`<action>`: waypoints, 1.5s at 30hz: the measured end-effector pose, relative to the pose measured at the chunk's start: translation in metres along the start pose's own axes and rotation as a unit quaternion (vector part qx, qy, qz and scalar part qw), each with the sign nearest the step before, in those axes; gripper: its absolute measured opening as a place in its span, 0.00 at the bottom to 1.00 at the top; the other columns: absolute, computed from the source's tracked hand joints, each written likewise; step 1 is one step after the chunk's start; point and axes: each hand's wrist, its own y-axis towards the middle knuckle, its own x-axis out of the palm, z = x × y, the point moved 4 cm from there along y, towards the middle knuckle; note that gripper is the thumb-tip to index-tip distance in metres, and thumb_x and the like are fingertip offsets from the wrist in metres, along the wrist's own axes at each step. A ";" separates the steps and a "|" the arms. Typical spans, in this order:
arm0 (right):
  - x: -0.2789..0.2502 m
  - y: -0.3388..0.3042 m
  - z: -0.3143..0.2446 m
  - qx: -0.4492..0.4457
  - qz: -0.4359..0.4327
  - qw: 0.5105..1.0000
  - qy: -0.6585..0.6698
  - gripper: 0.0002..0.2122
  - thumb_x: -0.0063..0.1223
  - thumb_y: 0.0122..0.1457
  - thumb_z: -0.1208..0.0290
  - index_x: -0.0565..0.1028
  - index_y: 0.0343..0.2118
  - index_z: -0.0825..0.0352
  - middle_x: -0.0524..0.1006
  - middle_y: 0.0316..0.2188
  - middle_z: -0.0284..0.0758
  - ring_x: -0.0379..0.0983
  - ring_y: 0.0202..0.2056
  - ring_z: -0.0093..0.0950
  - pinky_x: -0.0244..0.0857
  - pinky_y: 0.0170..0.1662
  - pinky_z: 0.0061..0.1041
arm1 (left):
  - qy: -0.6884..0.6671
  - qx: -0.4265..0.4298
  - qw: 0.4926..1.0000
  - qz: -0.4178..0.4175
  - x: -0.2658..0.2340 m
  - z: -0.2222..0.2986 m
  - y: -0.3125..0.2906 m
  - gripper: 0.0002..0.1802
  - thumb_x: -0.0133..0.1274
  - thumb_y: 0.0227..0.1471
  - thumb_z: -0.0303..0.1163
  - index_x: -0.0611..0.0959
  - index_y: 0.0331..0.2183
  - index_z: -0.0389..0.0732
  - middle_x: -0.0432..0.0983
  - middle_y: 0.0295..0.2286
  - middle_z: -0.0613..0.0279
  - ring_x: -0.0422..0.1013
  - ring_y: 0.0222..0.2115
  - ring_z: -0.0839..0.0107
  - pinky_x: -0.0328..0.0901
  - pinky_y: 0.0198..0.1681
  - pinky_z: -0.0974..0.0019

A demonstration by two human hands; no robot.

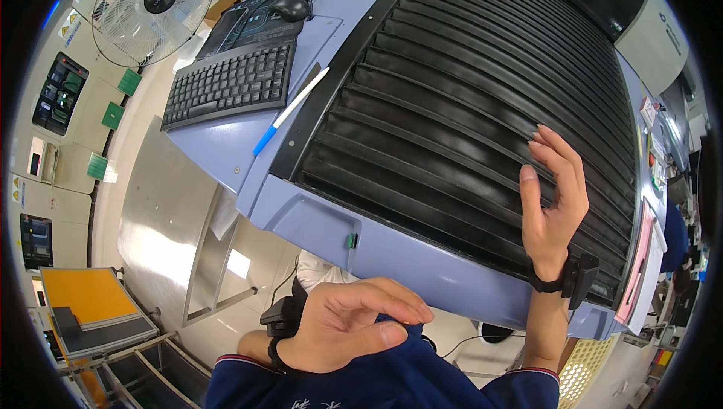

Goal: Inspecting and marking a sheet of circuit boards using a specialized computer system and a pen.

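My right hand (556,202) is over the right part of a black ribbed bellows cover (452,108). Its thumb stands apart from the bent fingers, and nothing shows between them. I cannot tell whether the fingertips touch the ribs. Close to my body, just off the front edge of the blue-grey machine housing (324,232), is my left hand (350,326). Its fingers are loosely bent with a gap to the thumb, and no object shows in it. Each wrist wears a black strap with a small dark device; one device (581,279) is at the right wrist.
Left of the cover are a black keyboard (233,81), a mouse (291,7) on a dark mat, and a white pen with a blue end (290,111). A fan (154,6) stands at the far left. Papers (646,270) lie along the right edge. A wheeled cart (135,364) is at lower left.
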 end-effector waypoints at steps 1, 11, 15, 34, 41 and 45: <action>0.000 0.000 0.000 0.002 0.000 1.000 -0.002 0.12 0.58 0.55 0.83 0.80 0.43 0.71 0.79 0.50 0.46 0.78 0.52 0.41 0.70 0.56 0.34 | -0.001 -0.001 1.000 -0.001 0.000 0.000 0.000 0.11 0.55 0.60 0.17 0.84 0.45 0.30 0.79 0.47 0.46 0.75 0.51 0.60 0.67 0.58 0.57; -0.001 0.000 0.000 0.010 0.001 1.000 0.000 0.12 0.58 0.55 0.83 0.81 0.43 0.70 0.79 0.51 0.45 0.77 0.52 0.41 0.69 0.56 0.34 | 0.010 -0.025 0.997 0.079 0.005 0.003 -0.001 0.06 0.60 0.57 0.24 0.86 0.37 0.33 0.82 0.37 0.48 0.77 0.43 0.55 0.71 0.51 0.52; 0.000 -0.001 0.000 0.017 0.002 1.000 0.001 0.12 0.58 0.55 0.83 0.80 0.43 0.71 0.79 0.51 0.45 0.77 0.52 0.41 0.69 0.56 0.35 | -0.021 -0.004 1.000 -0.005 0.000 0.003 0.001 0.10 0.54 0.60 0.16 0.83 0.43 0.31 0.79 0.45 0.47 0.75 0.50 0.62 0.67 0.56 0.58; -0.004 0.001 -0.001 0.021 -0.009 1.000 -0.021 0.12 0.58 0.55 0.83 0.80 0.43 0.71 0.79 0.50 0.47 0.77 0.51 0.43 0.69 0.56 0.34 | 0.054 0.035 0.997 0.035 -0.017 -0.002 -0.010 0.09 0.60 0.53 0.14 0.85 0.39 0.29 0.81 0.43 0.46 0.76 0.48 0.57 0.69 0.54 0.57; -0.006 0.005 0.005 0.028 -0.002 0.999 -0.023 0.11 0.59 0.55 0.82 0.79 0.42 0.71 0.78 0.49 0.47 0.77 0.51 0.44 0.70 0.54 0.36 | 0.313 0.005 0.903 0.294 -0.100 -0.014 -0.075 0.06 0.62 0.50 0.14 0.85 0.34 0.30 0.83 0.35 0.50 0.78 0.39 0.64 0.70 0.49 0.62; -0.001 0.004 0.012 0.075 -0.011 0.997 0.017 0.12 0.59 0.54 0.82 0.78 0.42 0.72 0.78 0.48 0.48 0.77 0.50 0.45 0.70 0.54 0.36 | 0.352 0.004 0.842 0.408 -0.129 -0.009 -0.116 0.06 0.63 0.52 0.20 0.85 0.34 0.29 0.84 0.35 0.49 0.78 0.38 0.68 0.70 0.46 0.65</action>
